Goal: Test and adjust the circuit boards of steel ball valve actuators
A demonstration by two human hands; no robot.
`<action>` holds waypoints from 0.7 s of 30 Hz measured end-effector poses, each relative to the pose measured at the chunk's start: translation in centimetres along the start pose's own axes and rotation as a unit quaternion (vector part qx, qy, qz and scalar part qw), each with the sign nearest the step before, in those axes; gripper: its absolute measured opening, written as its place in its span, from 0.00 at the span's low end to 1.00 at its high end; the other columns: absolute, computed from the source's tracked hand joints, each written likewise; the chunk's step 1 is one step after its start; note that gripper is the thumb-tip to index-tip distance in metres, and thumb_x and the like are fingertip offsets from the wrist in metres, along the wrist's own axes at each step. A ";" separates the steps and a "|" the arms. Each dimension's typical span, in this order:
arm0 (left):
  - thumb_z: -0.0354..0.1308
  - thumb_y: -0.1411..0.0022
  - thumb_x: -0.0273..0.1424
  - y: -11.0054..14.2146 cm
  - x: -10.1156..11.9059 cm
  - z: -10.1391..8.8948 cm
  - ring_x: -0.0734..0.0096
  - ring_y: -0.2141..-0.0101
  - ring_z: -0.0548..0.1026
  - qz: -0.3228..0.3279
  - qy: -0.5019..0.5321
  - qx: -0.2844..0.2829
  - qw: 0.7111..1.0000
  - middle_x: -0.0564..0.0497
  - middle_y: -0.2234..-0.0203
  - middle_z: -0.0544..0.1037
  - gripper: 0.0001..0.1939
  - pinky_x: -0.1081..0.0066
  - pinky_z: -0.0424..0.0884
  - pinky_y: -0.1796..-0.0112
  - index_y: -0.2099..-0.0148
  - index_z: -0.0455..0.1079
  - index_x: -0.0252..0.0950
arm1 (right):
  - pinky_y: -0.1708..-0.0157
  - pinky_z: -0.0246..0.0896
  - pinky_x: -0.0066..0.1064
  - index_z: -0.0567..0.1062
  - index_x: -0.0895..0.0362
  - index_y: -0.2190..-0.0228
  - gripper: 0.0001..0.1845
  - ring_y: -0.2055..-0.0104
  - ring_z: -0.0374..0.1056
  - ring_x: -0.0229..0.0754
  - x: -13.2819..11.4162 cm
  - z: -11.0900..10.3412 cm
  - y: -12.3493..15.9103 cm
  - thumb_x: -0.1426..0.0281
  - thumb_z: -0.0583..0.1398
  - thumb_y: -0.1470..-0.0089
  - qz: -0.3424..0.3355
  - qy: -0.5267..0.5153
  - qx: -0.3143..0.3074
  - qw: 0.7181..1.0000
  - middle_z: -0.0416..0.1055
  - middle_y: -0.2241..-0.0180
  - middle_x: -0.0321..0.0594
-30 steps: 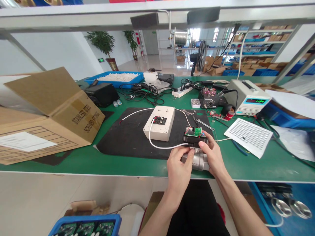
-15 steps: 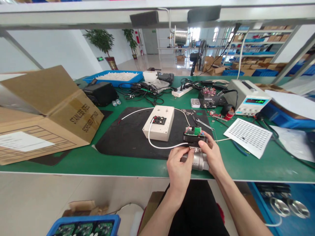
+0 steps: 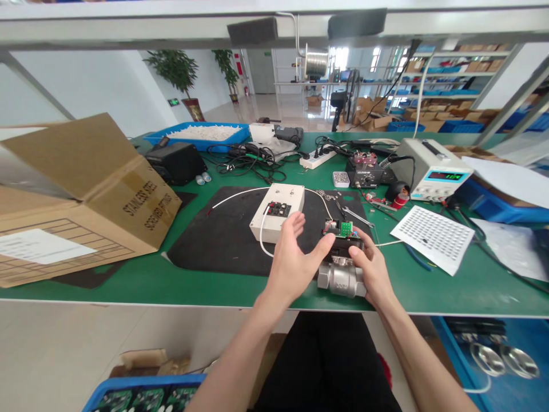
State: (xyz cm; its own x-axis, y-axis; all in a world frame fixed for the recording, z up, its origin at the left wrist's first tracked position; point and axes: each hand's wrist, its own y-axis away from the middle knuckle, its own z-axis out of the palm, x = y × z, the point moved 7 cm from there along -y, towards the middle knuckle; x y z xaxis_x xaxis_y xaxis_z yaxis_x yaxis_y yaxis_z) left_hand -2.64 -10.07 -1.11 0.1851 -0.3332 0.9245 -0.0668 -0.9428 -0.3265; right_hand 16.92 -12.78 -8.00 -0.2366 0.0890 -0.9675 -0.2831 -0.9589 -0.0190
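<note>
A steel valve body (image 3: 342,277) stands at the front edge of the green bench, carrying a black actuator block with a small green circuit board (image 3: 342,229) on top. My right hand (image 3: 373,273) grips the right side of that block and valve. My left hand (image 3: 295,257) hovers open just left of it, fingers stretched over the black mat (image 3: 223,240), the thumb close to the black block. A white box (image 3: 278,213) with a black terminal panel lies on the mat. A white cable (image 3: 262,243) runs from the box toward the valve.
A large cardboard box (image 3: 81,194) lies at the left. A power supply (image 3: 433,169), soldering station (image 3: 364,171), power strip (image 3: 318,160) and tangled cords fill the back. A white perforated sheet (image 3: 433,237) lies at right. A blue bin of circuit boards (image 3: 146,396) sits below the bench.
My left hand has left the valve, lifted and opened, moving up and to the left over the mat. The right hand stays on the assembly.
</note>
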 end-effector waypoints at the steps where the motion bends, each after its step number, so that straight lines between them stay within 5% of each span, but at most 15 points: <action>1: 0.70 0.39 0.44 -1.0 -0.7 0.8 0.51 0.34 0.67 -0.045 0.038 -0.075 0.995 0.35 0.33 0.65 0.44 0.53 0.65 0.35 0.29 0.55 0.35 | 0.38 0.67 0.50 0.69 0.51 0.38 0.44 0.33 0.65 0.60 -0.3 0.1 0.2 0.52 0.73 0.52 -0.012 0.003 -0.008 1.000 0.70 0.36 0.47; 4: 0.77 0.48 0.43 -2.2 -1.9 3.2 0.47 0.33 0.65 -0.129 0.120 -0.273 0.946 0.33 0.31 0.62 0.56 0.53 0.65 0.35 0.26 0.51 0.36 | 0.35 0.63 0.50 0.67 0.50 0.37 0.46 0.31 0.61 0.58 -1.1 0.2 0.8 0.51 0.73 0.53 -0.051 0.020 -0.034 0.998 0.66 0.33 0.46; 6: 0.79 0.51 0.40 -2.4 -2.0 3.9 0.48 0.33 0.66 -0.136 0.152 -0.321 0.925 0.36 0.33 0.66 0.54 0.54 0.64 0.34 0.28 0.55 0.37 | 0.34 0.61 0.49 0.66 0.49 0.37 0.46 0.30 0.60 0.57 -1.4 0.1 1.2 0.53 0.74 0.53 -0.067 0.031 -0.064 0.995 0.64 0.32 0.45; 10: 0.79 0.52 0.38 -2.5 -2.1 4.3 0.50 0.37 0.71 -0.125 0.164 -0.313 0.927 0.40 0.37 0.72 0.47 0.55 0.65 0.35 0.34 0.63 0.37 | 0.36 0.63 0.50 0.57 0.45 0.31 0.56 0.31 0.61 0.57 -0.9 -0.8 2.1 0.59 0.76 0.54 -0.070 0.106 -0.114 0.985 0.58 0.29 0.45; 13: 0.79 0.51 0.40 -2.6 -2.5 4.3 0.51 0.39 0.72 -0.140 0.147 -0.297 0.933 0.39 0.38 0.72 0.48 0.54 0.67 0.37 0.33 0.61 0.36 | 0.42 0.67 0.53 0.56 0.48 0.30 0.63 0.40 0.70 0.60 0.0 -1.8 3.0 0.59 0.78 0.61 -0.062 0.250 -0.107 0.960 0.66 0.35 0.49; 17: 0.79 0.51 0.42 -3.1 -3.1 4.1 0.50 0.39 0.72 -0.171 0.126 -0.261 0.942 0.37 0.39 0.73 0.50 0.54 0.67 0.37 0.33 0.60 0.34 | 0.45 0.67 0.54 0.69 0.53 0.39 0.52 0.46 0.73 0.62 0.6 -2.1 3.7 0.53 0.78 0.63 -0.052 0.385 -0.093 0.917 0.76 0.46 0.50; 21: 0.79 0.52 0.39 -3.4 -3.2 4.5 0.52 0.38 0.72 -0.179 0.155 -0.285 0.929 0.39 0.39 0.74 0.47 0.55 0.67 0.37 0.34 0.62 0.35 | 0.50 0.69 0.48 0.72 0.54 0.44 0.45 0.51 0.75 0.59 0.6 -1.7 3.6 0.51 0.77 0.60 -0.053 0.384 -0.113 0.915 0.78 0.51 0.46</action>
State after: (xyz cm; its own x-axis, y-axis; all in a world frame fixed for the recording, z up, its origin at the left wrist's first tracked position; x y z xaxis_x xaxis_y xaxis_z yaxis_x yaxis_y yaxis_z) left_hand 1.43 -5.82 -3.84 0.0102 0.1020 0.9947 -0.5797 -0.8100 0.0890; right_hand 17.32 -16.65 -9.06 0.5281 0.0525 -0.8475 -0.0472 -0.9947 -0.0910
